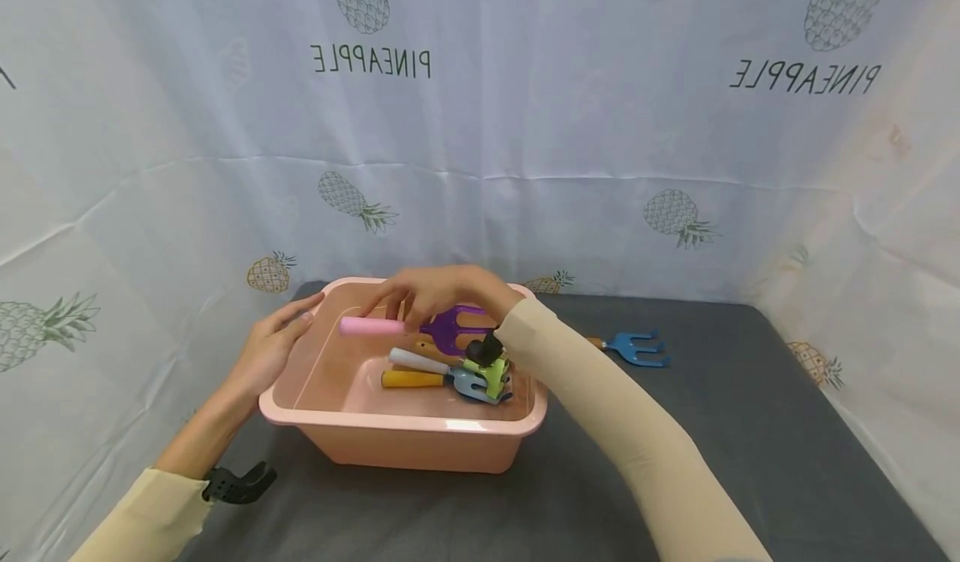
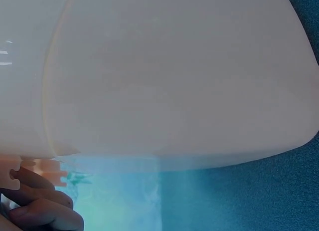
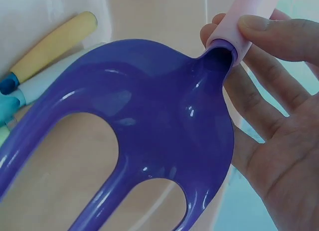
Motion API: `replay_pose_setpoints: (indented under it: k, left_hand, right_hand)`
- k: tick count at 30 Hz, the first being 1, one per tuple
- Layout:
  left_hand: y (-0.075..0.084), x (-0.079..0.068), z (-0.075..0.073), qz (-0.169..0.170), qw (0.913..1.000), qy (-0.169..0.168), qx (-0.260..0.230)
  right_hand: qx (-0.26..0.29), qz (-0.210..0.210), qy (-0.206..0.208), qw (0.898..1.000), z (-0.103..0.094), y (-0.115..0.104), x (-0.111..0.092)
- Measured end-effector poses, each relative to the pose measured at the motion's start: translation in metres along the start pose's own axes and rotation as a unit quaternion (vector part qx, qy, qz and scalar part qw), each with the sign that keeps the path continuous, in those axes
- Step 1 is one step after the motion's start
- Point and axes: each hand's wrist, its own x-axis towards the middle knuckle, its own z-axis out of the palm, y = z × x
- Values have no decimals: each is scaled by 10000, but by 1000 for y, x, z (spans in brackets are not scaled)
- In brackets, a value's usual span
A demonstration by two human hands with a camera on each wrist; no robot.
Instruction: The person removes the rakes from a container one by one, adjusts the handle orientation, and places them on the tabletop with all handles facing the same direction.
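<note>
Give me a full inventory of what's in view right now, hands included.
basin: one, pink, on the table
fork: one, purple with pink handle, in the right hand over the basin
handle: one, white, inside the basin
second handle: one, yellow, inside the basin, nearer the front
blue fork: one, blue, on the table right of the basin
table: one, dark grey, below
curtain: pineapple-printed, white, behind and beside
wrist devices: two, black, at the wrists
sleeves: two, cream
left hand: one, bare, at the basin's left rim
right hand: one, bare, holding the pink handle
</note>
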Motion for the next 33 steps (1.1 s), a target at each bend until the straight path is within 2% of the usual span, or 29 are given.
replay_pose_setpoints:
  k: [14, 20, 33]
  left_hand:
    - [1, 0, 0, 69, 9999, -31, 109]
    - [1, 0, -1, 29, 9997, -53, 231]
    - [1, -1, -1, 71, 9996, -8, 265]
  right_hand:
    - [-472, 63, 220, 9986, -14, -41, -25]
    - [-513, -3, 212, 9985, -20, -56, -36]
    - [-981, 40, 425, 9943, -32, -74, -71]
